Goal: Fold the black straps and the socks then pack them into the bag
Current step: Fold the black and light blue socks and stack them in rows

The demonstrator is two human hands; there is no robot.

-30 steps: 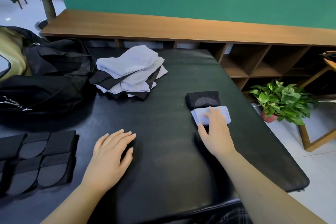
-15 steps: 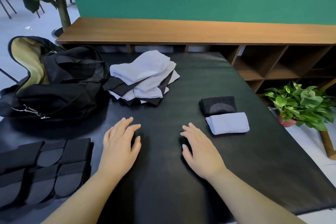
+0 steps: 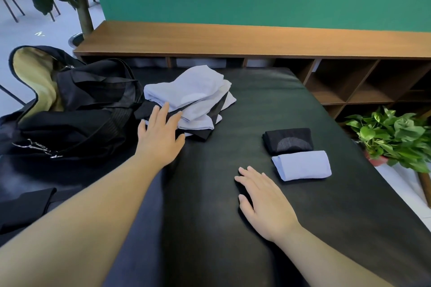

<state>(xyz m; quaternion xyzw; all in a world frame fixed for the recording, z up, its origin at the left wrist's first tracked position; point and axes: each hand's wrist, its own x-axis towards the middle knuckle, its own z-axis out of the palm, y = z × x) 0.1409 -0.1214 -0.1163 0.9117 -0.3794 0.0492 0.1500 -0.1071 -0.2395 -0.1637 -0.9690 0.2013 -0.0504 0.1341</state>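
Left hand (image 3: 161,137) now at sock pile (image 3: 193,98)

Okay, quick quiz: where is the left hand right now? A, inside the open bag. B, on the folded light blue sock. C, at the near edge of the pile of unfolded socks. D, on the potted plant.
C: the left hand reaches with straight fingers to the near edge of the pile of unfolded socks, beside the bag.

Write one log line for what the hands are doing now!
left hand: open, reaching sock pile | right hand: flat on table | bag: open
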